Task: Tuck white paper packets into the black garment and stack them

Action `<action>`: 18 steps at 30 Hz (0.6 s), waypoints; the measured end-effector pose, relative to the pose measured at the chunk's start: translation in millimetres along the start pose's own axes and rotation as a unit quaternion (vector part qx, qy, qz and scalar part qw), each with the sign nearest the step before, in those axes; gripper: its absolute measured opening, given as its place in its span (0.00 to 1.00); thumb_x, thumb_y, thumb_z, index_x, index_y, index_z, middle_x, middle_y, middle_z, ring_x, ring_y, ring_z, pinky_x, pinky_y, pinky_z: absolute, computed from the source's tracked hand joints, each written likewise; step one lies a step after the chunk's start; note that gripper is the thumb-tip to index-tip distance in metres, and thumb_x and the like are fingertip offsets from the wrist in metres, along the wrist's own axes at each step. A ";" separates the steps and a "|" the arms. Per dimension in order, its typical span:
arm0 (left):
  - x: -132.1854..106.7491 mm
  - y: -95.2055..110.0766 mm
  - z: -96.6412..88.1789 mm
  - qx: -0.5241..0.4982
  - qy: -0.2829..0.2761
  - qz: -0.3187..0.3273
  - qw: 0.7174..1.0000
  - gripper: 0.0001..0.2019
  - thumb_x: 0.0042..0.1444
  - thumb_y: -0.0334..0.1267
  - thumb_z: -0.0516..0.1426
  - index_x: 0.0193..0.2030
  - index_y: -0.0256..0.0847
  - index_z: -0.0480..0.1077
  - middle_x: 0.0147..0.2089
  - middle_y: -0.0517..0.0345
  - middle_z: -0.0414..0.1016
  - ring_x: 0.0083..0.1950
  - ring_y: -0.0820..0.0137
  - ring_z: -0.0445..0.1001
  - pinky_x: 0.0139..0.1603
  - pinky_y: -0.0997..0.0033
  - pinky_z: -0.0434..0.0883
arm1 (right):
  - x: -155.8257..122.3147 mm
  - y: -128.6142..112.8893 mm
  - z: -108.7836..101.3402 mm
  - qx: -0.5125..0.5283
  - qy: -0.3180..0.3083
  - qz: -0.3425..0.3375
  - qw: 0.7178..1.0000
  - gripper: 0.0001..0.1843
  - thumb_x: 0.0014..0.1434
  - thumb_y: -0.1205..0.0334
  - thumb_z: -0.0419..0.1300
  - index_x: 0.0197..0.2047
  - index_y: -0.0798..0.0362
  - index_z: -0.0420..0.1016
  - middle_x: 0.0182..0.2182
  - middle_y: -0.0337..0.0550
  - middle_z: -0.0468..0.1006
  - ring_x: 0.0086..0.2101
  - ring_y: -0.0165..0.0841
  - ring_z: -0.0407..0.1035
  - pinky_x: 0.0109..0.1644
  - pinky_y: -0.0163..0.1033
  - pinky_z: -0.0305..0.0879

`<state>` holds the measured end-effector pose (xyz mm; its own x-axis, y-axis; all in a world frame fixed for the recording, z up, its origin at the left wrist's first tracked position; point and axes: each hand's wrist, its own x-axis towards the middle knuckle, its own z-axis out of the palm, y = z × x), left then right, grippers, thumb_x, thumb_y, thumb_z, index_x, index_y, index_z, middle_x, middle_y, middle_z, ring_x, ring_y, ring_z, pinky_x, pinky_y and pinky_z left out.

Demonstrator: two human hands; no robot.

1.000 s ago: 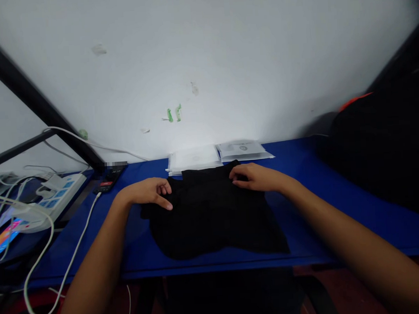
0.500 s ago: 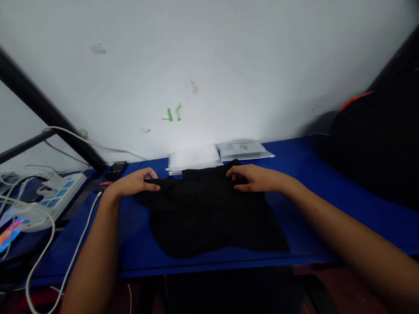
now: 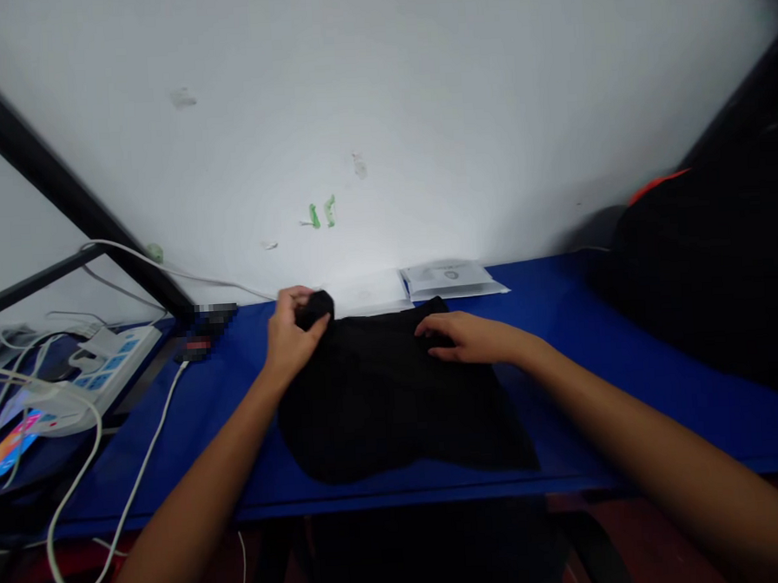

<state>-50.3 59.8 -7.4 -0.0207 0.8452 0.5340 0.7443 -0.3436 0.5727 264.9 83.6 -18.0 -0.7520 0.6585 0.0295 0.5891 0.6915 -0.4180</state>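
Note:
A piece of black cloth (image 3: 388, 405), apparently a garment, lies spread on the blue table; its dark surface hides most detail. At its upper left, my left hand (image 3: 292, 336) is closed on a bunched fold of the cloth, thumb on the near side and fingers behind. My right hand (image 3: 466, 335) is at the upper right part, with bent fingers and thumb around a bit of the cloth. Just behind the cloth's far edge lie white translucent packets (image 3: 369, 291), and another packet (image 3: 453, 278) with a printed mark sits to their right.
On the left are a white power strip (image 3: 116, 367) with cables, a lit phone (image 3: 9, 446) and a dark device (image 3: 205, 332) on a white cable (image 3: 153, 452). A large black bag-like object (image 3: 715, 283) occupies the right. A pale wall (image 3: 483, 104) rises behind the blue table (image 3: 558, 291).
My left hand has moved right and slightly away from me, carrying the cloth's left part inward into a bunched fold. My right hand has barely shifted.

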 end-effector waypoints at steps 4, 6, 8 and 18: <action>-15.0 17.6 12.0 0.051 -0.237 0.129 0.962 0.19 0.56 0.42 0.59 0.53 0.44 0.63 0.49 0.53 0.75 0.53 0.59 0.72 0.57 0.57 0.64 | -0.3 -0.5 0.0 -0.009 0.000 -0.008 1.000 0.18 0.59 0.62 0.57 0.53 0.52 0.69 0.48 0.49 0.75 0.44 0.40 0.70 0.47 0.44 0.66; -16.2 22.6 9.7 0.047 -0.312 0.143 0.938 0.18 0.58 0.45 0.58 0.53 0.44 0.65 0.50 0.53 0.76 0.52 0.59 0.72 0.56 0.57 0.65 | -1.0 -0.7 0.0 -0.009 0.000 -0.009 1.000 0.18 0.59 0.62 0.57 0.53 0.53 0.69 0.48 0.50 0.75 0.44 0.40 0.70 0.47 0.44 0.66; -13.2 23.0 3.5 0.017 -0.323 0.118 0.939 0.16 0.63 0.45 0.53 0.55 0.45 0.64 0.51 0.53 0.76 0.51 0.61 0.73 0.52 0.60 0.67 | -1.6 -0.5 0.3 -0.007 0.002 -0.009 1.000 0.18 0.59 0.62 0.57 0.53 0.53 0.69 0.47 0.50 0.75 0.44 0.40 0.70 0.47 0.44 0.66; 9.9 -19.7 -23.0 0.164 -0.297 -0.049 0.940 0.24 0.49 0.63 0.58 0.29 0.40 0.72 0.38 0.48 0.70 0.52 0.50 0.65 0.56 0.52 0.61 | -1.8 -2.6 -0.9 -0.014 -0.006 -0.004 1.000 0.17 0.61 0.61 0.56 0.53 0.53 0.70 0.48 0.50 0.74 0.45 0.41 0.69 0.49 0.46 0.66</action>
<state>-80.5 65.5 0.9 0.2045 0.9788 -0.0075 0.9257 -0.1908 0.3267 265.0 80.9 -16.2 -0.7602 0.6493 0.0221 0.5906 0.7048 -0.3929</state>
